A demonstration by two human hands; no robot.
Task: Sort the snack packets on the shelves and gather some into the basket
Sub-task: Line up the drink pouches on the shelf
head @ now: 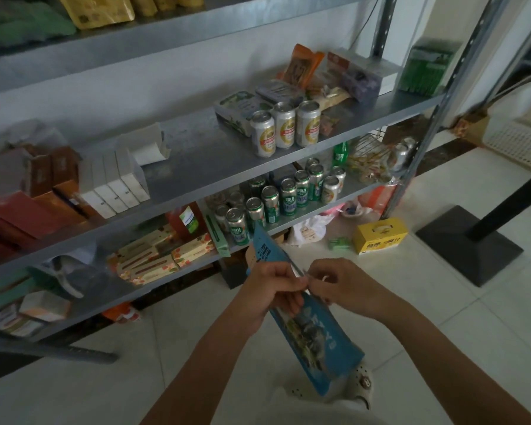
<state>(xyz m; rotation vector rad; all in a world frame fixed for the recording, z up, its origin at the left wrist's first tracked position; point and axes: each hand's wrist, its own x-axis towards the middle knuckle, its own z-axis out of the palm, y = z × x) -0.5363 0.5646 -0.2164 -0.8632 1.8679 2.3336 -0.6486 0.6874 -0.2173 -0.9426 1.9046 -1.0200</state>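
Observation:
A long blue snack packet [316, 338] hangs edge-on in front of me, above the floor. My left hand [273, 289] grips it round its middle. My right hand [341, 286] pinches its right edge just beside the left thumb. More snack packets [301, 69], one of them orange, lie at the right end of the middle shelf [196, 154]. A wire basket [368, 157] with small items inside stands at the right end of the shelf below.
Three gold-and-white cans [285, 127] stand near the middle shelf's front edge. Several green cans [276, 200] fill the lower shelf. Boxes [59, 191] crowd the left side. A yellow carton [380, 236] sits on the tiled floor beside a black table base [469, 243].

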